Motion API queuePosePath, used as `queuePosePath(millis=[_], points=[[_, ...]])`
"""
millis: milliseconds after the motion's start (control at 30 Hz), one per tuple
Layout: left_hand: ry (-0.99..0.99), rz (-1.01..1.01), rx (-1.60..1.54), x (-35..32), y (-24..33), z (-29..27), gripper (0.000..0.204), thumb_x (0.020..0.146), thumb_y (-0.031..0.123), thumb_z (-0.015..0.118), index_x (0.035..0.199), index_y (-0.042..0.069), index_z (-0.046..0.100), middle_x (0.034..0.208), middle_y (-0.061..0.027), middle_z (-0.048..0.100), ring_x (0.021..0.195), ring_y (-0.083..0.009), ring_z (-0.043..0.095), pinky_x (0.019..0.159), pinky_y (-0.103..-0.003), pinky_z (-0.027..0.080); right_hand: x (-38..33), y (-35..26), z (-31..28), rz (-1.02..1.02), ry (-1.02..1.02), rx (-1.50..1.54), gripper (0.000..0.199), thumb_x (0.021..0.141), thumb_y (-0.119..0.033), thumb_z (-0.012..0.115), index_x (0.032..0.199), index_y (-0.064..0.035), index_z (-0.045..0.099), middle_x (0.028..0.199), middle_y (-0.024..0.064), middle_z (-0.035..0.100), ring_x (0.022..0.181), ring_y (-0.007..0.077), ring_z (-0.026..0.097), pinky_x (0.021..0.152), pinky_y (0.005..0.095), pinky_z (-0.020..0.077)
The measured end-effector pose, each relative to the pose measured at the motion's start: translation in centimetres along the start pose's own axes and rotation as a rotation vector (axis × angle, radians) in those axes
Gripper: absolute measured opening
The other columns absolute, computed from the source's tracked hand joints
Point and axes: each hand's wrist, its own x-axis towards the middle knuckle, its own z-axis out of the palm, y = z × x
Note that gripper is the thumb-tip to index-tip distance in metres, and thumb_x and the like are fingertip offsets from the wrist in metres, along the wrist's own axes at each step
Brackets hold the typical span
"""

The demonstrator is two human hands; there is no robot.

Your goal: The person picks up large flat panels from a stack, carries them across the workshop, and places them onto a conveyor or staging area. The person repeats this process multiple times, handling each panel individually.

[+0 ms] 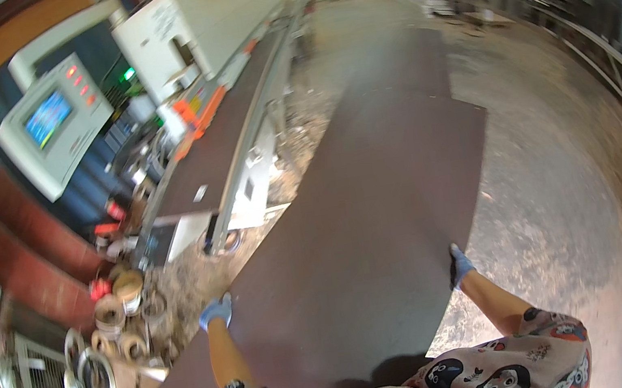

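Observation:
A large, flat, dark brown board stretches from under my body toward the far middle. My left hand, in a light blue glove, closes on its left edge. Opposite it, my right hand, gloved the same way, grips the right edge with the fingers partly hidden. Another brown board shows just beyond the far end of the first one; whether they touch I cannot tell.
At left stands a long cream machine with a brown strip lying along its side rail. Its white control screen box hangs on an arm. Several tape rolls sit at lower left. Racks line the right wall.

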Motion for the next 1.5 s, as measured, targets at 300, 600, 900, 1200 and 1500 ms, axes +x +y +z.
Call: queuePosePath(millis=[300,600,900,1200,1500], points=[[0.04,-0.042,-0.013,-3.7,-6.6,-2.2,0.061,0.09,0.057,0.031,0.124,0.012,0.053,0.126,-0.0134,0.054,0.118,-0.0296,0.051,0.098,-0.042,0.039,0.6,3.2,-0.1,0.073,-0.111,0.082,0.065,0.086,-0.054,0.051,0.132,-0.009,0.044,0.133,0.009,0.049,0.119,0.0315,0.045,0.103,0.0461,0.0327],[0.072,-0.252,-0.074,-7.9,-21.3,-5.7,0.068,0.087,0.063,0.031,0.131,0.014,0.048,0.13,-0.0151,0.051,0.118,-0.0318,0.05,0.099,-0.042,0.038,-2.2,12.2,9.5,0.196,-0.216,0.058,0.063,0.086,-0.054,0.051,0.132,-0.0108,0.044,0.134,0.0092,0.047,0.122,0.0315,0.042,0.103,0.0483,0.0308],[0.136,-0.387,-0.087,-9.2,-41.2,-3.6,0.067,0.087,0.062,0.032,0.128,0.012,0.049,0.124,-0.0185,0.054,0.117,-0.0345,0.05,0.098,-0.041,0.038,-8.5,23.0,21.8,0.294,-0.184,-0.145,0.069,0.083,-0.055,0.055,0.135,-0.012,0.04,0.139,0.0086,0.042,0.127,0.0318,0.037,0.105,0.0525,0.0236],[0.052,-0.407,-0.011,-7.2,-53.7,0.9,0.067,0.087,0.063,0.03,0.128,0.012,0.049,0.128,-0.0168,0.051,0.117,-0.0345,0.05,0.099,-0.041,0.038,-12.6,29.6,30.3,0.323,0.016,-0.351,0.062,0.084,-0.051,0.056,0.13,-0.0102,0.046,0.131,0.0101,0.05,0.12,0.0297,0.045,0.101,0.0485,0.0326],[0.611,-0.019,-0.163,-18.3,-49.0,6.3,0.055,0.077,0.038,0.066,0.121,0.009,0.05,0.123,-0.0223,0.051,0.111,-0.0418,0.05,0.091,-0.048,0.042,-7.9,35.9,33.9,0.462,-0.161,-0.165,0.052,0.082,-0.052,0.058,0.116,-0.012,0.058,0.119,0.0066,0.06,0.109,0.0293,0.053,0.097,0.0461,0.0379]])
